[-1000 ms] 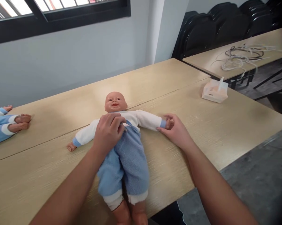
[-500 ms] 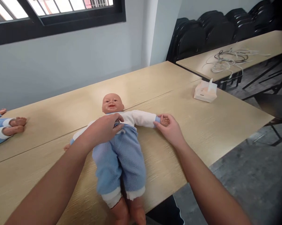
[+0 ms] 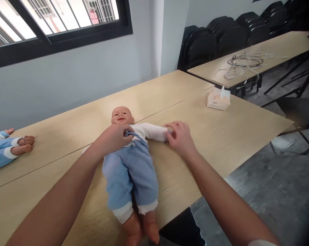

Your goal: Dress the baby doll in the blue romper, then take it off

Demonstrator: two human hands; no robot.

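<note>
A baby doll (image 3: 131, 171) in blue overalls and a white long-sleeved top lies on its back on the table, head toward the wall. My left hand (image 3: 115, 136) is closed over its chest, pinching the blue overalls strap (image 3: 136, 135), which is pulled up a little off the top. The doll's white sleeve (image 3: 155, 132) stretches out to the right. At its cuff is my right hand (image 3: 181, 136), thumb and fingers on either side of the sleeve end, hiding the doll's hand. My left forearm covers most of the doll's other arm.
Another doll's legs (image 3: 13, 147) in blue and white lie at the left edge. A tissue box (image 3: 218, 98) stands on the table (image 3: 246, 126) at the right. White cables (image 3: 243, 66) lie on a farther table, before stacked black chairs (image 3: 202, 46).
My left hand has lifted the strap slightly, so more of it shows. My right hand has shifted its fingers at the cuff, now covering the doll's hand. The view has turned slightly.
</note>
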